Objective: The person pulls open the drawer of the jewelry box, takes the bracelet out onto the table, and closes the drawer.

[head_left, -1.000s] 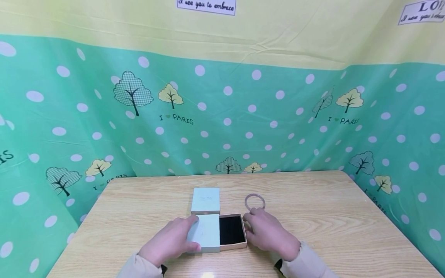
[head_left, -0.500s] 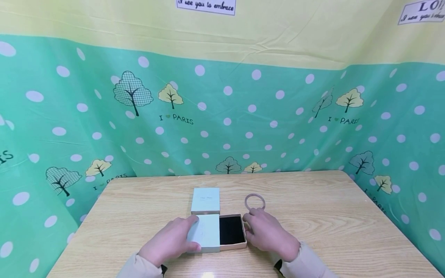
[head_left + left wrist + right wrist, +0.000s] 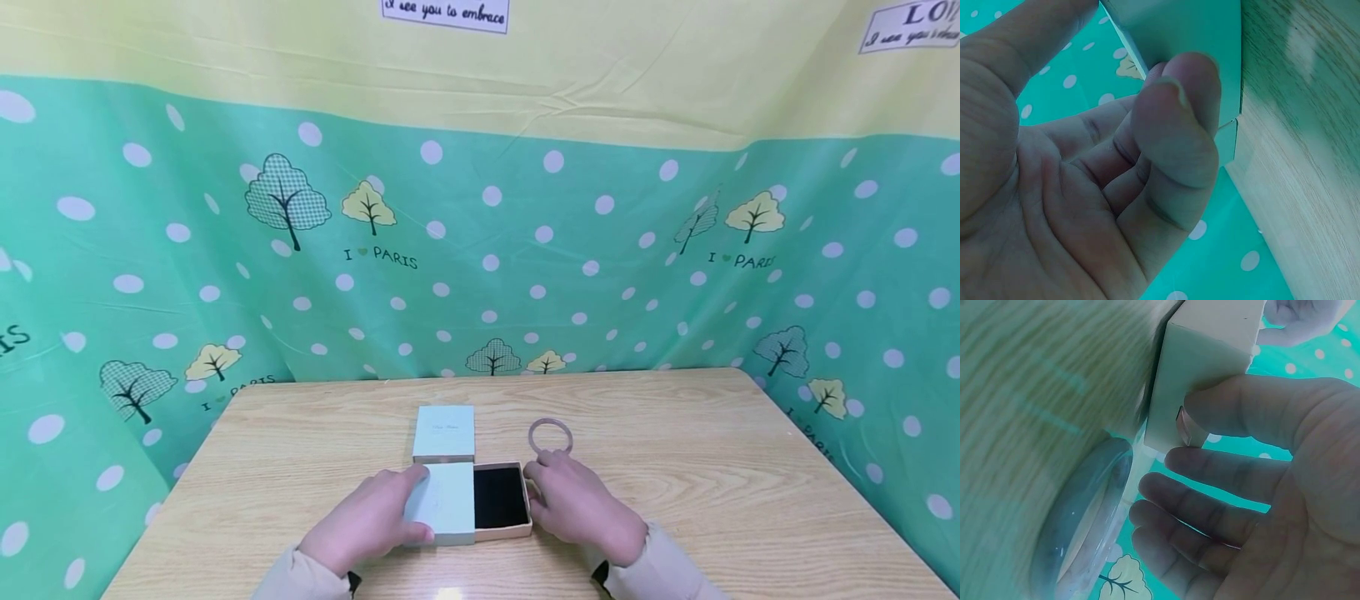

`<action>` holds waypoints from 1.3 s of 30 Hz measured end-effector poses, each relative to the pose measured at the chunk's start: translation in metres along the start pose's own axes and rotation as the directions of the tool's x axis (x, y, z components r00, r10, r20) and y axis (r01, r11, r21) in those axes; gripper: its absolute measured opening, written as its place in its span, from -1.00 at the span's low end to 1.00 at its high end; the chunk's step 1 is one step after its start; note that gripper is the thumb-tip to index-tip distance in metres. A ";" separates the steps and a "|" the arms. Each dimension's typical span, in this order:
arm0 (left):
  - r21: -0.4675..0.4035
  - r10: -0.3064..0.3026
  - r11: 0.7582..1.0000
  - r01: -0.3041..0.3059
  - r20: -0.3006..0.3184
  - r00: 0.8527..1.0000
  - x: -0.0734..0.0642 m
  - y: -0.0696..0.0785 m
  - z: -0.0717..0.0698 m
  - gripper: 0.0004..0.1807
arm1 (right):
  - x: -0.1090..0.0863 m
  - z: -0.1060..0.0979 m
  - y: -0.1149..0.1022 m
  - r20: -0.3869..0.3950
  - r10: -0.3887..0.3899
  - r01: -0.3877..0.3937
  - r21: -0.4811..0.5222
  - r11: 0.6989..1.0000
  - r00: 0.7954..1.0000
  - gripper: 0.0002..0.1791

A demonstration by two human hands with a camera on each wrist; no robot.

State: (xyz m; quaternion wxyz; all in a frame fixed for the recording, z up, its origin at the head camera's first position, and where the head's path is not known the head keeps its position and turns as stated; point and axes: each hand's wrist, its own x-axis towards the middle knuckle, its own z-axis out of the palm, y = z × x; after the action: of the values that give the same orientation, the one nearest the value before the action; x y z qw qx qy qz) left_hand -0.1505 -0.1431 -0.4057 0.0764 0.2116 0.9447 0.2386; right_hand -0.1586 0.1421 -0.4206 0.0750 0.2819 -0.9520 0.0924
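Note:
My left hand (image 3: 371, 512) grips the pale blue sleeve (image 3: 444, 500) of a small drawer-style gift box, thumb at its near side and index finger at its far side. From the right end of the sleeve sticks out the box drawer (image 3: 528, 492), lined in black (image 3: 498, 497). My right hand (image 3: 572, 496) holds the drawer's outer end. In the right wrist view the thumb (image 3: 1229, 403) presses the end face beside a small pinkish tab-like shape, and the index finger is at the corner. A mauve-grey bangle (image 3: 1054, 531) lies just beyond the right fingers, apparently untouched.
Behind the gripped sleeve, another pale blue box (image 3: 444, 429) with faint lettering sits on the wood-grain table (image 3: 675, 467). A green and yellow cloth (image 3: 480, 208) with dots and trees hangs around the table's back and sides.

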 end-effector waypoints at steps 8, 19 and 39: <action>-0.001 0.000 1.000 0.000 0.002 1.000 0.000 0.000 0.000 -0.16 | 0.001 0.000 -0.002 0.000 -0.006 0.006 -0.012 1.000 1.000 -0.88; 0.000 0.001 1.000 -0.001 0.001 1.000 0.000 -0.001 0.000 -0.17 | 0.001 0.001 -0.004 -0.030 -0.020 0.019 -0.022 1.000 0.999 -0.90; -0.004 0.005 1.000 -0.004 0.005 1.000 0.000 -0.001 0.000 -0.18 | 0.001 0.000 -0.006 -0.037 -0.040 0.039 -0.018 0.999 0.999 -0.80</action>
State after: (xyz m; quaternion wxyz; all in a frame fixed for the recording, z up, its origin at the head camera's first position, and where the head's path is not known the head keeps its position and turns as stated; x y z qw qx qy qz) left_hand -0.1506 -0.1436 -0.4064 0.0784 0.2141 0.9436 0.2401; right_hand -0.1562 0.1362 -0.4193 0.0969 0.2981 -0.9455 0.0877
